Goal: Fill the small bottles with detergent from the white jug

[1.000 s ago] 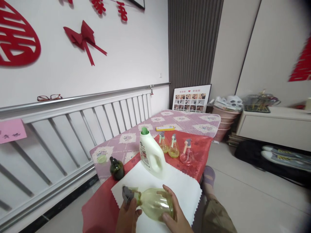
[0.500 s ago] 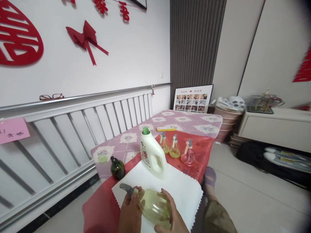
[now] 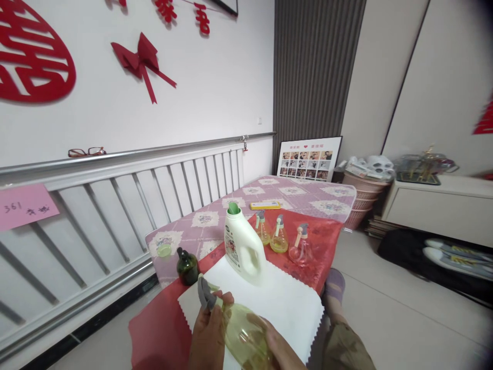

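Note:
A clear yellow-green spray bottle (image 3: 244, 334) with a grey trigger head lies tilted between my two hands, low over the white mat. My left hand (image 3: 210, 329) is closed round its neck, just below the trigger. At the wide body, my right hand (image 3: 279, 341) grips from the right side; some of its fingers are hidden behind the bottle. Just beyond stands a large pale-green detergent jug (image 3: 242, 244), its green spout uncapped. To the left is a dark green bottle (image 3: 187, 267). Three more spray bottles (image 3: 279, 239) stand behind the jug on the right.
The white mat (image 3: 287, 303) lies on a red cloth (image 3: 157, 329) over a flowered table cover. A light-green cap (image 3: 164, 251) sits at the table's left side, and a yellow case (image 3: 265, 205) at the back. A radiator (image 3: 115, 216) borders the left.
The spray bottle has turned in my hands, its trigger head now pointing more upward and its base lower. My right hand has shifted along the body. The view has swung slightly left.

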Motion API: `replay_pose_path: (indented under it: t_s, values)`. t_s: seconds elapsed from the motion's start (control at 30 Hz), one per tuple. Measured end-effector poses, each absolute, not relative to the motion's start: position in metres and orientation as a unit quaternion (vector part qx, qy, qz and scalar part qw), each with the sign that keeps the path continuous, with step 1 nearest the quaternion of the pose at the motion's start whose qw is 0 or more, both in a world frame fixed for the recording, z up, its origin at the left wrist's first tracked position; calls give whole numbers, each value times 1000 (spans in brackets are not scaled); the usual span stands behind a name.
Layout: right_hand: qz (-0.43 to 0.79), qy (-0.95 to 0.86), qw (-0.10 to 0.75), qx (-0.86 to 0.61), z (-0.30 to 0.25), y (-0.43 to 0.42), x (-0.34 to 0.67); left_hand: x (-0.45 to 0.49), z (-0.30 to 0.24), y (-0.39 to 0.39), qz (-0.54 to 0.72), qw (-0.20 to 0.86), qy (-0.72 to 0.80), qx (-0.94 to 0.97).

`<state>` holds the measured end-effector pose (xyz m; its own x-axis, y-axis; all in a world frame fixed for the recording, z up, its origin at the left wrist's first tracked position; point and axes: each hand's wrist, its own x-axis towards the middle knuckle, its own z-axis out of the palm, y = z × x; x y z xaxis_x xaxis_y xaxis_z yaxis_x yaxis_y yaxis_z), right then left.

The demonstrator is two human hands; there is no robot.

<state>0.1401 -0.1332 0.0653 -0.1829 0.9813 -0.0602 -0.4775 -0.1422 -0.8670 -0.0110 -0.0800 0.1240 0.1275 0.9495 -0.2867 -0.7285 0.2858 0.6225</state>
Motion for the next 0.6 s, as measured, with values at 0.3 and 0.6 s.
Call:
replay_pose_path:
  t_s: [0.3, 0.6]
  values:
    - [295, -625, 512, -509, 34, -135, 147, -17, 135, -77, 611, 714, 327, 102]
    - [332, -620, 461, -541, 39, -129, 141, -28, 123, -72, 643, 685, 316, 133]
